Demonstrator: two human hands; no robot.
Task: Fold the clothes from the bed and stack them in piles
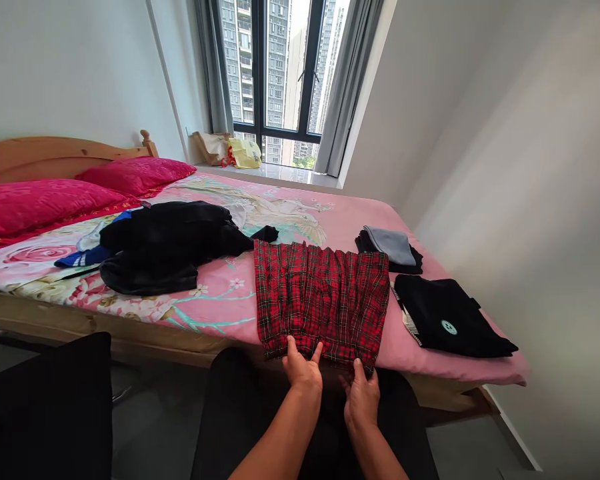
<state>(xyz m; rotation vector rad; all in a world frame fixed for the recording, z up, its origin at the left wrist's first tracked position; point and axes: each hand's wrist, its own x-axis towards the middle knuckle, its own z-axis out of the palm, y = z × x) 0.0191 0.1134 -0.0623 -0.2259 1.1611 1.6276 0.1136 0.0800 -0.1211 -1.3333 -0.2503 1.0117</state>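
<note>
A red plaid pleated skirt lies spread on the bed, its near edge hanging at the mattress edge. My left hand is at that near edge, thumb and a finger on top of the cloth, the other fingers hidden beneath. Farther right along the same edge, my right hand pinches the cloth near the corner, thumb on top. To the left is a loose heap of black clothes, with some blue cloth under it.
Folded black clothes with a round badge lie at the bed's right edge, a grey-topped folded pile behind them. Pink pillows rest by the wooden headboard. A black chair seat stands at lower left. Bags sit on the windowsill.
</note>
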